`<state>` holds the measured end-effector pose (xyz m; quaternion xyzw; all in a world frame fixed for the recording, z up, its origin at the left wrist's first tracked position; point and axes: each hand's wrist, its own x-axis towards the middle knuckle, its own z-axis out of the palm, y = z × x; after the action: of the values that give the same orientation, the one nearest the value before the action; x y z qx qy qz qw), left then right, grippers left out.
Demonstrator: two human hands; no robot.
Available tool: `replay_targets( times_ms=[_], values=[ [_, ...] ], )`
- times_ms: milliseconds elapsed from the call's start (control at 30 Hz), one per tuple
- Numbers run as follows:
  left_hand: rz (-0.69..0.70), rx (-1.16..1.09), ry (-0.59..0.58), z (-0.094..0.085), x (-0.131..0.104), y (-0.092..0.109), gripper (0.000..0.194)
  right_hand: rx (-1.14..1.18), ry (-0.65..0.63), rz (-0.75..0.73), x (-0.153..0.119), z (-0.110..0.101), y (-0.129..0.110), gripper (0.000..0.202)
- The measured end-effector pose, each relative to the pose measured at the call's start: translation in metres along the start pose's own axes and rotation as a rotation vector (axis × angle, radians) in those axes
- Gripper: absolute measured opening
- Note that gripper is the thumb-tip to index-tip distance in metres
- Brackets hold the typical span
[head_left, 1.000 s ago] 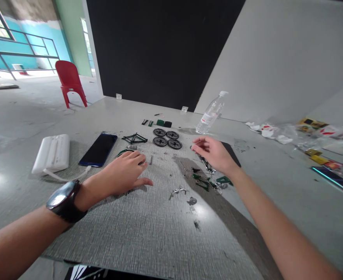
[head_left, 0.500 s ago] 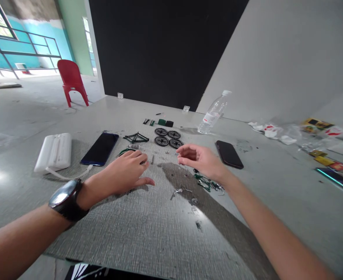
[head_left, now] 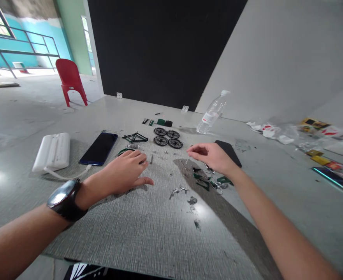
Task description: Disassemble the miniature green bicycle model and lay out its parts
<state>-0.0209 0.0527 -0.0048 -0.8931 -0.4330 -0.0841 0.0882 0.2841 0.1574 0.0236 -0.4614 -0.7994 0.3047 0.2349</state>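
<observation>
My left hand (head_left: 126, 169), with a black watch on its wrist, rests on the grey table, thumb held apart from loosely curled fingers. Beneath and behind it, a green curved part (head_left: 126, 151) is partly covered. My right hand (head_left: 210, 156) is pinched above the table, and a thin silvery piece (head_left: 187, 160) shows at its fingertips, too small to name. Just below lie green and metal model-bicycle parts (head_left: 202, 182). A small silvery handlebar-like part (head_left: 178, 191) lies nearer to me. Beyond my hands are several black spoked wheels (head_left: 160, 140) and a dark green bicycle frame (head_left: 135, 137).
Small green and black pieces (head_left: 161, 122) lie farther back. A clear bottle (head_left: 213, 112) stands behind the wheels. A phone (head_left: 99, 149) is cabled to a white power bank (head_left: 52, 152); another phone (head_left: 228, 152) lies partly behind my right hand. Plastic packaging (head_left: 288, 134) sits far right.
My right hand has moved right, from beside the small parts near the wheels to above the green parts, and its fingers have closed to a pinch. My left hand has stayed put.
</observation>
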Motion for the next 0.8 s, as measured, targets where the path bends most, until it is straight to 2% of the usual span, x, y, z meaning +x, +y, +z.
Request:
replay_targets(
  times_ms=[200,433,600,800],
  values=[
    [-0.002,-0.028,0.011,-0.001,0.0,0.001,0.061,-0.013,-0.074,-0.041,-0.001,0.018,-0.01,0.027],
    [0.002,-0.008,0.014,-0.002,0.0,0.001,0.06,-0.226,-0.003,-0.118,-0.003,0.041,-0.015,0.023],
    [-0.001,0.019,-0.021,-0.003,0.0,0.001,0.059,-0.271,-0.009,-0.139,-0.002,0.044,-0.016,0.023],
    [0.013,0.049,0.005,-0.002,0.0,0.001,0.057,-0.356,0.042,-0.179,-0.004,0.039,-0.014,0.026]
  ],
)
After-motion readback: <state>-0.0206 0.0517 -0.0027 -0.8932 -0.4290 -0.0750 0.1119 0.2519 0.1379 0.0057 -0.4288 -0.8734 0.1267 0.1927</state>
